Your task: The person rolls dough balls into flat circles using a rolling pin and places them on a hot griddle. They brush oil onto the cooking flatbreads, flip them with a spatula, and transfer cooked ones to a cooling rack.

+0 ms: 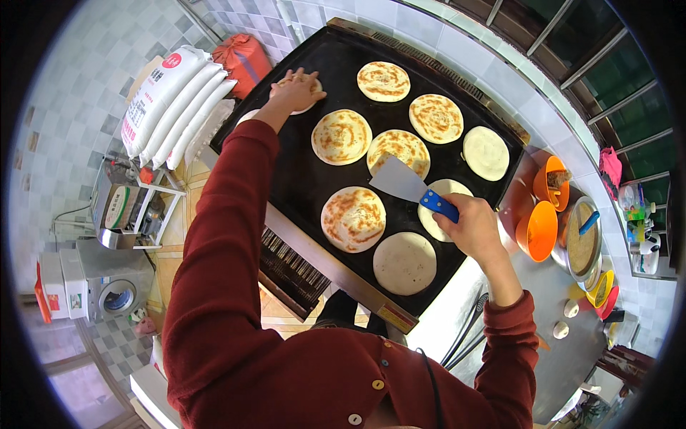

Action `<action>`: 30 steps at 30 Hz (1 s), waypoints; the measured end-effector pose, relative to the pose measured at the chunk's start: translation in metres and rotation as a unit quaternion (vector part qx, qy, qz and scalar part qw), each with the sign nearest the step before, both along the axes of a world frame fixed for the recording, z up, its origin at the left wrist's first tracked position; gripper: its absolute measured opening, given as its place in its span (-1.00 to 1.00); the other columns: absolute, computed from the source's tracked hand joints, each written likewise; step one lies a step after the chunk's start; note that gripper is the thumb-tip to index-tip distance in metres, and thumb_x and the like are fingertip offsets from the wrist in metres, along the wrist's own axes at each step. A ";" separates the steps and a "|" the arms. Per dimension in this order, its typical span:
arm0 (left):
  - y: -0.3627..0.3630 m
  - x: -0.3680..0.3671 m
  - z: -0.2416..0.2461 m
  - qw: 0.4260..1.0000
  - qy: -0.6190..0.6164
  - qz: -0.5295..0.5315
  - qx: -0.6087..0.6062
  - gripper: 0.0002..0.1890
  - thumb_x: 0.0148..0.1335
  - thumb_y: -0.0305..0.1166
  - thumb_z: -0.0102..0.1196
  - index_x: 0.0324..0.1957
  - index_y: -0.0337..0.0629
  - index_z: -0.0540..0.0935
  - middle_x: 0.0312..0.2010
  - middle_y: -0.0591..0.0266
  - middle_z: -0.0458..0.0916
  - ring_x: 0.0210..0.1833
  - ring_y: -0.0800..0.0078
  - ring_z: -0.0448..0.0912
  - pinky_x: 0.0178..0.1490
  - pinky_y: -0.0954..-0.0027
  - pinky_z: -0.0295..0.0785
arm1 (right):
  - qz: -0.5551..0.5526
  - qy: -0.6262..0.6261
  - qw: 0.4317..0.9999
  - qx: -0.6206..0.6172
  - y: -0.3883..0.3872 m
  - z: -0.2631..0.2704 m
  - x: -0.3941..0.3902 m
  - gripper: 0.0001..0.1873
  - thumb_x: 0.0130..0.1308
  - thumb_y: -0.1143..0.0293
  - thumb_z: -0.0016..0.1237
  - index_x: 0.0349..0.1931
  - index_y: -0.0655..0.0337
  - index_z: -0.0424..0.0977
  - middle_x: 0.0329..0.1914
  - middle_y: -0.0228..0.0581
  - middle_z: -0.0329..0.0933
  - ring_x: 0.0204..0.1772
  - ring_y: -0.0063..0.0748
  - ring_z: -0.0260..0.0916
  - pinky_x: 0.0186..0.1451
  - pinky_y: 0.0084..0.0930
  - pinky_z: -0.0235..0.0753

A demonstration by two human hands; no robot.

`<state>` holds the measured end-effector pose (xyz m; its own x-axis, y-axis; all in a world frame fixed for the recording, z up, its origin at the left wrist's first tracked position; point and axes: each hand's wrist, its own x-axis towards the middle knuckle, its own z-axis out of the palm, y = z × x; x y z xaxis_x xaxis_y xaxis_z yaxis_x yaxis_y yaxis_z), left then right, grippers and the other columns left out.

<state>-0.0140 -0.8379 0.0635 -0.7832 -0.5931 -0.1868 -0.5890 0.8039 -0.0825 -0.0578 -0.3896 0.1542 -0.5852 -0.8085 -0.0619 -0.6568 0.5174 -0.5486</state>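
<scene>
Flatbreads lie spread over a black flat griddle (292, 171). With fingers apart, my left hand (297, 92) rests palm down on a flatbread (317, 86) at the far left, covering most of it. My right hand (474, 225) grips the blue handle of a wide metal scraper (399, 179). Its blade is over the lower edge of a browned flatbread (402, 147); whether they touch I cannot tell. Beneath the handle lies a pale flatbread (445, 187), partly hidden. Another browned flatbread (353, 220) and a pale one (404, 264) sit nearest me.
To the right, a steel counter (568, 370) holds orange bowls (536, 233), a metal basin (584, 236) with a blue-handled utensil, and dough balls (561, 330). White sacks (166, 102) are stacked on the left beside a red sack (244, 61). A tiled wall (450, 37) runs behind the griddle.
</scene>
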 end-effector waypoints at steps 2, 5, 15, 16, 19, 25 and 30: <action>0.004 0.005 -0.002 0.995 0.053 -0.079 0.002 -0.24 0.26 0.13 0.00 0.42 0.07 0.19 0.49 0.05 -0.01 0.53 0.00 -0.01 0.39 -0.24 0.07 | 0.006 0.008 1.000 -0.003 -0.005 -0.002 0.002 -0.77 0.08 0.32 0.20 -0.25 0.18 0.62 -0.37 -0.06 0.62 -0.26 -0.01 0.58 -0.15 -0.24 0.56; 0.047 0.028 0.000 0.926 0.135 -0.351 0.020 -0.25 0.17 -0.15 0.16 0.39 -0.11 0.22 0.46 0.01 0.07 0.52 0.06 0.01 0.41 -0.10 0.07 | 0.007 0.006 1.000 -0.017 -0.010 -0.003 -0.002 -0.75 0.08 0.32 0.20 -0.24 0.19 0.61 -0.36 -0.08 0.62 -0.25 -0.01 0.58 -0.14 -0.24 0.56; 0.045 0.011 -0.036 0.961 0.191 -0.198 0.002 -0.21 0.26 0.12 0.01 0.44 0.03 0.13 0.46 -0.01 0.03 0.52 -0.01 -0.01 0.43 -0.16 -0.01 | 0.015 -0.011 0.999 -0.037 -0.022 -0.003 0.000 -0.75 0.07 0.35 0.20 -0.23 0.19 0.61 -0.37 -0.05 0.60 -0.26 0.01 0.57 -0.17 -0.23 0.54; 0.034 0.004 -0.023 0.977 0.177 -0.116 -0.012 -0.23 0.27 0.14 -0.02 0.43 0.06 0.14 0.46 -0.01 0.03 0.52 -0.02 -0.01 0.41 -0.20 -0.01 | 0.013 -0.014 0.999 -0.032 -0.021 -0.005 0.000 -0.75 0.07 0.35 0.20 -0.23 0.19 0.61 -0.37 -0.05 0.60 -0.26 0.01 0.57 -0.17 -0.23 0.54; -0.017 0.024 -0.020 0.995 0.083 0.054 0.002 -0.26 0.30 0.22 -0.12 0.43 0.15 0.15 0.45 -0.03 0.06 0.51 -0.05 0.02 0.34 -0.35 0.04 | 0.027 -0.019 0.999 -0.036 -0.023 -0.007 0.004 -0.74 0.07 0.34 0.20 -0.22 0.21 0.61 -0.37 -0.04 0.61 -0.26 0.01 0.57 -0.17 -0.24 0.55; -0.002 0.076 -0.010 0.982 0.031 -0.184 0.015 -0.30 0.35 0.11 -0.10 0.45 0.14 0.11 0.45 0.08 0.08 0.49 0.07 0.09 0.36 -0.34 0.03 | 0.039 -0.016 0.998 -0.050 -0.016 -0.006 0.009 -0.70 0.07 0.38 0.21 -0.17 0.25 0.60 -0.36 0.01 0.61 -0.32 -0.03 0.59 -0.19 -0.35 0.56; 0.027 0.124 -0.010 0.953 0.048 -0.294 -0.053 -0.24 0.30 0.19 -0.08 0.45 0.10 0.14 0.46 0.12 0.10 0.54 0.14 -0.01 0.44 -0.28 -0.13 | 0.029 -0.037 0.998 -0.034 -0.007 -0.005 0.018 -0.73 0.07 0.35 0.21 -0.22 0.24 0.61 -0.37 -0.02 0.62 -0.27 0.02 0.58 -0.17 -0.25 0.55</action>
